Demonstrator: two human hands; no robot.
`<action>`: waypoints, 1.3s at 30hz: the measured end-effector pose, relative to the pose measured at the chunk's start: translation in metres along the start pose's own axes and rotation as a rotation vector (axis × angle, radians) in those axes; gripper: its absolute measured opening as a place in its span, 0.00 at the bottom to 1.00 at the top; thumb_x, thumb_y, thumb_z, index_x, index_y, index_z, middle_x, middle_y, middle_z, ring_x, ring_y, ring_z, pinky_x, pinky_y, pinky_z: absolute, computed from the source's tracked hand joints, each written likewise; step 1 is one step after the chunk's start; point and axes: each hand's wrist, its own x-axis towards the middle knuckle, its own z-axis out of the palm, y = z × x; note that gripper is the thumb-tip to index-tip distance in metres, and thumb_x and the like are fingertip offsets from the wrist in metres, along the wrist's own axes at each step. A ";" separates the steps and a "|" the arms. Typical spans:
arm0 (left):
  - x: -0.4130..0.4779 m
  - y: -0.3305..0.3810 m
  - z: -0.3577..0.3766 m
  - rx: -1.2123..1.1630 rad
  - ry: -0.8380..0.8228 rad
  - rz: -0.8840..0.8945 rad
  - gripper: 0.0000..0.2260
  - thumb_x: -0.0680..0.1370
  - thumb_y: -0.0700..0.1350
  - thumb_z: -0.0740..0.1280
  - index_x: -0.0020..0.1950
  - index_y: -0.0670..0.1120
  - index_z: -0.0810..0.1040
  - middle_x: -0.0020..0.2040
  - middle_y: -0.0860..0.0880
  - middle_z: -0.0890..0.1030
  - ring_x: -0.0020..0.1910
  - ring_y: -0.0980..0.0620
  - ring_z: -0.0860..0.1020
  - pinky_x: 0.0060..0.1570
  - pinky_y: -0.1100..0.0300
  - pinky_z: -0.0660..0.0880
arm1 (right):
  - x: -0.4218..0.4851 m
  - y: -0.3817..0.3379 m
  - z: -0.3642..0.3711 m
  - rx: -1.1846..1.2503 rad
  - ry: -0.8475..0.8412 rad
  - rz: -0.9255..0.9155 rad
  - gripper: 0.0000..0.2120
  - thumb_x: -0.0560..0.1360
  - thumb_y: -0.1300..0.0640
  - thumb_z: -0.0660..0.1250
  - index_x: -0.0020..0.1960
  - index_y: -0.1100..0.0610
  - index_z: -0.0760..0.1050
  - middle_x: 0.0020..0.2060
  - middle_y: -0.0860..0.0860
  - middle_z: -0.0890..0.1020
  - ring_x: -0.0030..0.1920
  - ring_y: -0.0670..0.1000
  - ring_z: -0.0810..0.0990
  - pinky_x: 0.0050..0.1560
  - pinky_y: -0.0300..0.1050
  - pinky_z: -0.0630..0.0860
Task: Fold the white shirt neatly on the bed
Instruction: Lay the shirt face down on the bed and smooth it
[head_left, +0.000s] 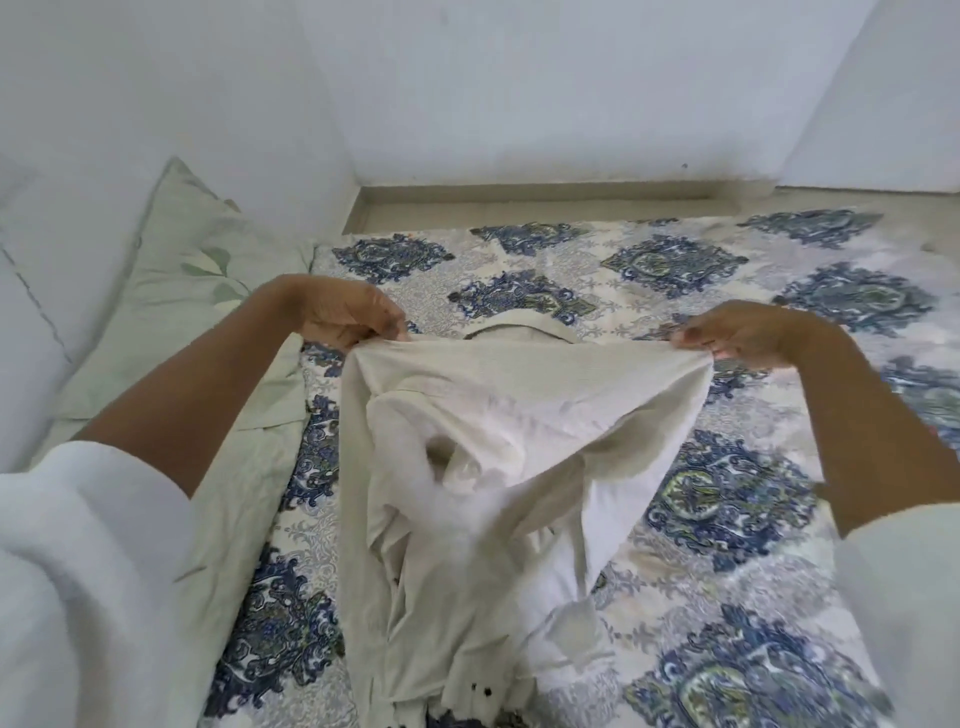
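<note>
The white shirt (498, 441) lies lengthwise down the middle of the bed (727, 499), collar at the far end, its lower part rumpled toward the near edge. The left hand (349, 312) pinches the cloth at the far left corner of a raised span, and the right hand (748, 332) pinches the far right corner; between them the fabric is drawn into a fairly straight top edge while the rest sags in loose folds.

The cloth looks thin, light and wholly limp. It probably takes creases easily and will not hold a line unless pulled taut or laid flat. It does not look slippery, so a fingertip pinch seems enough. The best holds appear to be seams, shoulder points and hem corners, with both hands level so the fold falls evenly. A pale green pillow (197, 291) sits at the left, just beside the shirt's left edge.
</note>
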 end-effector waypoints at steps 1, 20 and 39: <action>-0.007 0.011 0.011 -0.020 0.029 0.047 0.25 0.51 0.50 0.83 0.40 0.41 0.79 0.38 0.47 0.81 0.37 0.52 0.80 0.33 0.62 0.78 | -0.012 0.001 -0.004 0.009 0.002 -0.014 0.17 0.66 0.45 0.73 0.50 0.53 0.80 0.58 0.56 0.80 0.55 0.53 0.78 0.61 0.47 0.69; -0.051 0.173 0.200 0.556 1.322 0.455 0.06 0.79 0.42 0.62 0.53 0.41 0.71 0.53 0.35 0.78 0.52 0.37 0.76 0.49 0.51 0.69 | -0.182 0.033 -0.139 -0.060 0.384 -0.377 0.05 0.68 0.59 0.74 0.40 0.61 0.80 0.35 0.54 0.75 0.37 0.50 0.71 0.37 0.44 0.63; -0.105 0.126 0.244 0.221 0.624 0.637 0.03 0.72 0.41 0.69 0.39 0.48 0.82 0.37 0.51 0.82 0.37 0.54 0.78 0.39 0.66 0.74 | -0.280 0.090 -0.136 0.441 0.486 -0.500 0.27 0.41 0.41 0.82 0.34 0.54 0.84 0.30 0.48 0.83 0.32 0.46 0.80 0.38 0.36 0.78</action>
